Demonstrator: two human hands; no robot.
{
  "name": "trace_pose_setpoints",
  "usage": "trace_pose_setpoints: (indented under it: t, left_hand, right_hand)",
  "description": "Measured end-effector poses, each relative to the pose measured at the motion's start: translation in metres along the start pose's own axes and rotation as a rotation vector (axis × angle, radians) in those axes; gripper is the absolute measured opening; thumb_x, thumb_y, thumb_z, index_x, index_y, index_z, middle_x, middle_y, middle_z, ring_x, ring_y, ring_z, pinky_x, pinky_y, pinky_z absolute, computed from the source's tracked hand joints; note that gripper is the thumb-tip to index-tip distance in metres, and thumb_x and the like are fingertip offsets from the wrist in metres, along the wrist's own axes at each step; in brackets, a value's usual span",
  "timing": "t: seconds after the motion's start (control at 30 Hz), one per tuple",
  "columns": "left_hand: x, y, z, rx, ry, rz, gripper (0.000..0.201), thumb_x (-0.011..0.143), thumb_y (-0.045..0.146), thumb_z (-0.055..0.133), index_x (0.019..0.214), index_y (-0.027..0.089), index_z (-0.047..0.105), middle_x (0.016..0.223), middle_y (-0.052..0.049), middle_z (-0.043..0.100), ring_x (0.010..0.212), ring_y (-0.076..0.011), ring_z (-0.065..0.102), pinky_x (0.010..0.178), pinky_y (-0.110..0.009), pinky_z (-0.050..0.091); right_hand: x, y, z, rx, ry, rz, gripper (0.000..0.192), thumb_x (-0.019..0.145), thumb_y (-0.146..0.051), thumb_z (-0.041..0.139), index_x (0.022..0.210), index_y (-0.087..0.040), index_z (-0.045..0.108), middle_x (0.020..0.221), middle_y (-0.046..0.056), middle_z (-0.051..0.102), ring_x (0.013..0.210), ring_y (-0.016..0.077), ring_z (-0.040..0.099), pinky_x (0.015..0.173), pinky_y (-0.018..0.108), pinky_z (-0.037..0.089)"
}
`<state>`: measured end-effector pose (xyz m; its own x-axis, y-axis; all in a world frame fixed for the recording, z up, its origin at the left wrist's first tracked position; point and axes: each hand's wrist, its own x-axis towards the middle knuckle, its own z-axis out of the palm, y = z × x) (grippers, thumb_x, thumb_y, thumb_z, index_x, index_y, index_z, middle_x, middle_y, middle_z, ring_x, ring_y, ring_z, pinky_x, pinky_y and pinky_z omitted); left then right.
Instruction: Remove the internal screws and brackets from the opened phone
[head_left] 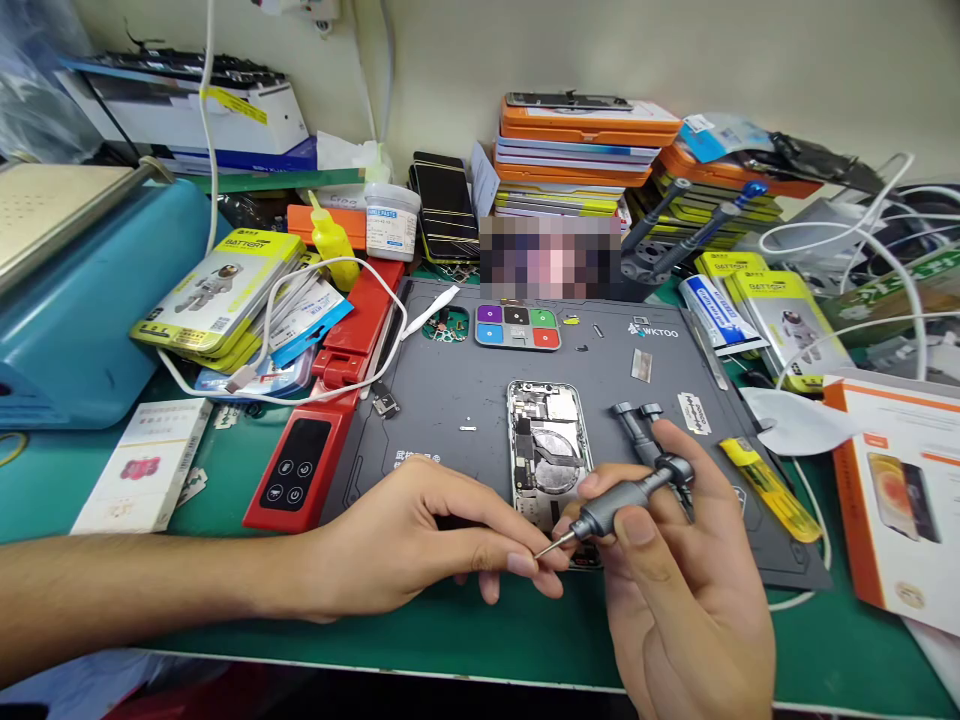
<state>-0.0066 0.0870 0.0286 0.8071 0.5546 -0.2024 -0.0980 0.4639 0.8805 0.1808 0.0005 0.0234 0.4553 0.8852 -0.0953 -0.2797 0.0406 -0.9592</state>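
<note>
Grey metal fills my right hand (675, 590): a small screwdriver (615, 512) pinched between thumb and fingers at lower centre of the frame, its thin tip pointing left and down. My left hand (420, 545) comes in from the lower left with thumb and forefinger pressed together right at that tip; whether something tiny sits between them I cannot tell. Just behind both hands, at the centre of the frame, an opened phone (547, 445) lies face down on the dark grey work mat (450, 400), its insides showing, its near end hidden by my fingers. Two more grey drivers (637, 430) lie just right of the phone. A red device with buttons (300, 480) rests along the mat's left edge on the green bench (465, 630). A yellow-handled tool (769, 487) lies at the mat's right side.
</note>
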Motion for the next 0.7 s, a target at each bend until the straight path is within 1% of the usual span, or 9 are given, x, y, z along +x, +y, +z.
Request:
trace_pose_setpoints:
  t: [0.1,0.33,0.5,0.7]
  left_hand:
    - [-0.0001,0.0004,-0.0002,0.002,-0.010,0.010,0.018,0.099,0.012,0.079,0.108,0.021,0.091,0.103,-0.007,0.089,0.073,-0.0079,0.076,0.069,-0.011,0.062]
    - [-0.0015,-0.0015,-0.0017,0.028,-0.015,0.005,0.015,0.100,0.017,0.081,0.110,0.021,0.091,0.105,-0.009,0.089,0.073,-0.0088,0.075,0.071,-0.013,0.063]
    - [-0.0003,-0.0020,-0.0019,0.033,-0.013,0.005,0.015,0.100,0.018,0.080,0.110,0.020,0.091,0.105,-0.009,0.089,0.073,-0.0095,0.075,0.071,-0.014,0.064]
    - [-0.0023,-0.0022,-0.0018,0.043,-0.019,0.006,0.015,0.100,0.019,0.080,0.111,0.020,0.091,0.104,-0.009,0.089,0.075,-0.0105,0.075,0.071,-0.015,0.064]
  right_hand:
    - [-0.0008,-0.0003,-0.0002,-0.004,-0.001,-0.013,0.052,0.100,-0.032,0.080,0.147,-0.035,0.060,0.094,0.002,0.079,0.070,0.0149,0.074,0.063,0.025,0.065]
    - [0.0002,-0.0008,0.0006,0.016,0.000,-0.008,0.050,0.099,-0.031,0.081,0.145,-0.036,0.062,0.093,0.001,0.080,0.070,0.0139,0.075,0.063,0.023,0.065]
    - [0.0006,-0.0002,0.0013,0.003,0.010,-0.009,0.053,0.098,-0.032,0.081,0.147,-0.035,0.060,0.093,0.001,0.079,0.069,0.0151,0.074,0.062,0.025,0.065]
    - [-0.0008,-0.0004,0.0001,0.006,-0.002,-0.008,0.052,0.099,-0.032,0.081,0.146,-0.035,0.061,0.094,0.001,0.079,0.070,0.0143,0.075,0.064,0.024,0.066]
